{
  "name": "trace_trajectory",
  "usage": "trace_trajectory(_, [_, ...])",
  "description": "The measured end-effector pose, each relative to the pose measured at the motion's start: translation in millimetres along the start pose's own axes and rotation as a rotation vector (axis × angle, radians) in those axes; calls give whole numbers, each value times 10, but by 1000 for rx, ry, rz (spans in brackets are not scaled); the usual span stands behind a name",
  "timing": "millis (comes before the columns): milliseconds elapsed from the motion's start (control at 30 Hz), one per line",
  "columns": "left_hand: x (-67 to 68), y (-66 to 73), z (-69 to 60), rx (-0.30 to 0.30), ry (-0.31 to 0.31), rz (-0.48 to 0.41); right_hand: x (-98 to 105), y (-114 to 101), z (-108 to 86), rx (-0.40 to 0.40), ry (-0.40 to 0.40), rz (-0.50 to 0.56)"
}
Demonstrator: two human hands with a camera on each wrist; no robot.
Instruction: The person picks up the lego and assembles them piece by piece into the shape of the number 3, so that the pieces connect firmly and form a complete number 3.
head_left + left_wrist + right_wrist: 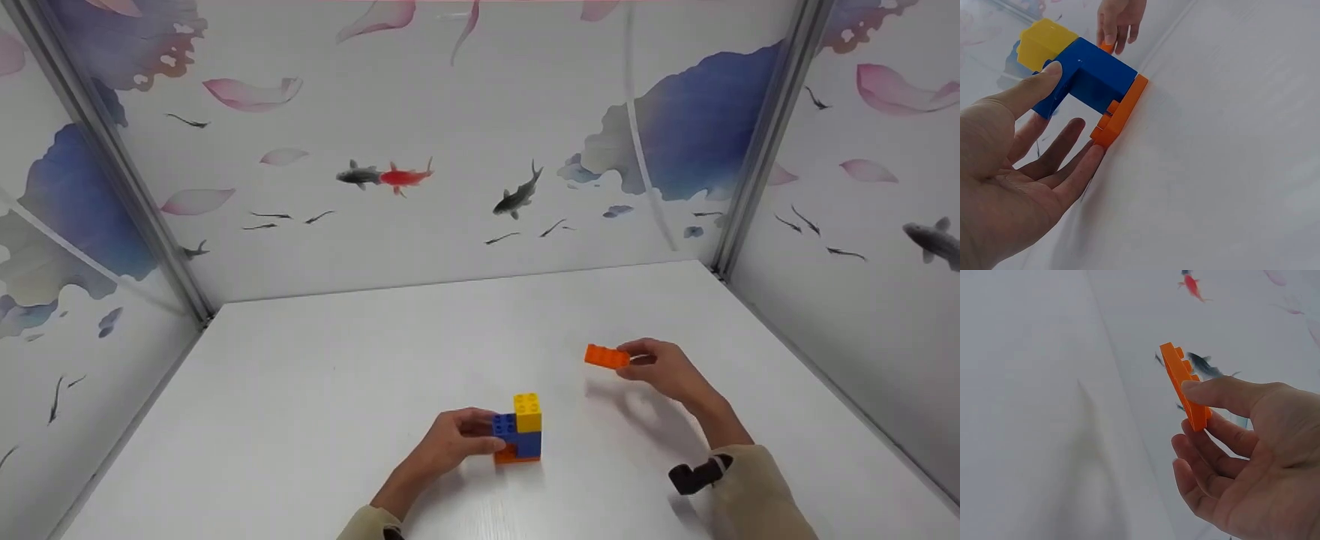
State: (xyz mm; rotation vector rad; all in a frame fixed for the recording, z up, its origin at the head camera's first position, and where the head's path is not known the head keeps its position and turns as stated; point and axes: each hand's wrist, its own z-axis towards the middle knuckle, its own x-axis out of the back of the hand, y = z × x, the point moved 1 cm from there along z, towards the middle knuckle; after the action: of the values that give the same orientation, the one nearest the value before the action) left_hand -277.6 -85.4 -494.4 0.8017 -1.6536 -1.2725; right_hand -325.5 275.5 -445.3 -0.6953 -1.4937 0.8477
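Note:
My left hand [448, 442] grips a small stack of toy building bricks on the table. An orange flat brick [1124, 112] forms the bottom, blue bricks [529, 444] sit above it, and a yellow brick [529, 415] tops the right side. In the left wrist view the thumb presses a blue brick [1100, 70] that overhangs a gap above the orange studs. Further right and back, my right hand [666, 369] pinches one end of another orange brick [606, 356], held above the table. The right wrist view shows this flat, studded orange brick [1176, 374] between thumb and fingers, apart from the stack.
The white table [337, 375] is enclosed by printed panels, with a back wall [450, 240] and side walls showing fish and petals. Metal corner posts [765, 142] stand at the back corners. A black strap piece [697, 476] sits by the right sleeve.

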Motion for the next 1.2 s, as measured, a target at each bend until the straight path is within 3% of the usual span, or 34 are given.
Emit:
trace_trajectory(467, [4,5,12,-4,-12,-7,-101,-438,-81,118,28,-4])
trace_trajectory(733, [0,5,21,29,3,21,-218,-667,-175,168,47,-3])
trace_trajectory(1200, [-1,7,25,30,-8,1,-495,-951,-407,274,-48,33])
